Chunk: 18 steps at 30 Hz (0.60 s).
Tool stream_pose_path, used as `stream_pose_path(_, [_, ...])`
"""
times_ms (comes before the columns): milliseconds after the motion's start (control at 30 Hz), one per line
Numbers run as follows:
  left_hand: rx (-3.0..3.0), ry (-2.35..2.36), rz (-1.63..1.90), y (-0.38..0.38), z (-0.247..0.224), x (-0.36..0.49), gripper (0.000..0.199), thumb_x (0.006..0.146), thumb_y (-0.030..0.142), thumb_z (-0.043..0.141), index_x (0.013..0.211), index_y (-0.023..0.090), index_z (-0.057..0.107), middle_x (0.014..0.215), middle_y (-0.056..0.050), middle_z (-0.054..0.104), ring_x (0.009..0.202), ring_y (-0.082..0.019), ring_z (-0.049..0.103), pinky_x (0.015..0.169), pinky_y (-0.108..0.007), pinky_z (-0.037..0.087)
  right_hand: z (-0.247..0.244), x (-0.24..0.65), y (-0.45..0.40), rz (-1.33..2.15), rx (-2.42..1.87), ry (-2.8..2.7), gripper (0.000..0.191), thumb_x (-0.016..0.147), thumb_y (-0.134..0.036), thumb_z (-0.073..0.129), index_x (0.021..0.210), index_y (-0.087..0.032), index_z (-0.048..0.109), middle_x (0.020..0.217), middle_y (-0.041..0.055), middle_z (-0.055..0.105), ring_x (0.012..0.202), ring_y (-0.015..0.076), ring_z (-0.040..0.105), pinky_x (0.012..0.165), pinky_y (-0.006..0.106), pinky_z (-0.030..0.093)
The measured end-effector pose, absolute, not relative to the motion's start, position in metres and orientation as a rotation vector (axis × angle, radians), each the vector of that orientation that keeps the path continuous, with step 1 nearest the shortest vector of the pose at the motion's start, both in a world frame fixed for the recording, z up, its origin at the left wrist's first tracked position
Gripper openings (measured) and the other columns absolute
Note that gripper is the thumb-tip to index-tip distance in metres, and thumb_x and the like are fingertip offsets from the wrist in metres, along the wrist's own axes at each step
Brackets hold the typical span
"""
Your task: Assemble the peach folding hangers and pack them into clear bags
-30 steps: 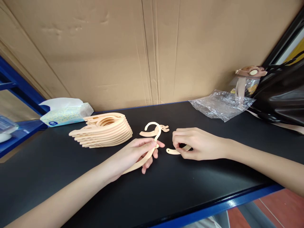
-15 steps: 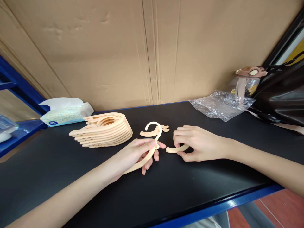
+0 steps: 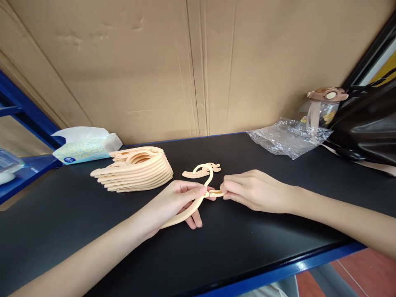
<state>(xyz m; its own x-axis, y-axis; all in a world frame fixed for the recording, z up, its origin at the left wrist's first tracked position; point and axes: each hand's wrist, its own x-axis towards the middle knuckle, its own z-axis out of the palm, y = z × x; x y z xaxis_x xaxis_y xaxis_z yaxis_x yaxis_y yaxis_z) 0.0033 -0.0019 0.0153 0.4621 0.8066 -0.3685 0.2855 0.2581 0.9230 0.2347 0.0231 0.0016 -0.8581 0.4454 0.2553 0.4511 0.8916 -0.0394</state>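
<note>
My left hand (image 3: 185,198) pinches a cream plastic hanger piece (image 3: 185,213) with a hook at its top, thumb pressed near the base of the hook. One curved arm of this piece runs back under my palm. In my right hand (image 3: 247,190) is a separate hanger arm (image 3: 217,193), gripped between closed fingers, which hide most of it. Its free end meets or nearly meets the joint below the hook; whether they are joined I cannot tell. Just behind the hook lies another small hanger part (image 3: 193,175) with a forked end, flat on the table.
A stack of cream hangers (image 3: 136,171) sits left of my hands, with a tissue pack (image 3: 86,146) behind it. At the back right are a crumpled clear plastic bag (image 3: 287,138), a bottle (image 3: 326,105) and a black bag (image 3: 368,128). Cardboard (image 3: 139,70) stands behind the black table (image 3: 241,251).
My right hand has lifted the loose hanger arm and brought it left to the joint of the hooked piece. The hook in my left hand has tilted slightly to the right.
</note>
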Motion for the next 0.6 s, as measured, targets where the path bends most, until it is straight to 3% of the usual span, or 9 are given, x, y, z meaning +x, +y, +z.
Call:
stream_pose_path(333, [1.365, 1.064, 0.394, -0.0005, 0.0188, 0.0026, 0.042, 0.088, 0.046, 0.056, 0.113, 0.014, 0.067, 0.056, -0.001, 0.065, 0.053, -0.012, 0.062, 0.054, -0.020, 0.050, -0.0031, 0.2338, 0.0188, -0.149, -0.681, -2.770, 0.021, 0.099, -0.028, 0.037, 0.084, -0.018, 0.050, 0.075, -0.0011, 0.056, 0.061, 0.0109, 0.050, 0.054, 0.025, 0.031])
stream_pose_path(600, [1.378, 1.030, 0.417, 0.0020, 0.0175, 0.0019, 0.031, 0.085, 0.040, 0.062, 0.099, 0.013, 0.069, 0.059, 0.000, 0.063, 0.057, -0.012, 0.062, 0.056, -0.022, 0.053, -0.0048, 0.2299, 0.0149, -0.297, -0.616, -2.718, 0.028, 0.100, -0.027, 0.033, 0.083, -0.017, 0.053, 0.071, -0.0010, 0.056, 0.059, 0.0107, 0.049, 0.054, 0.025, 0.032])
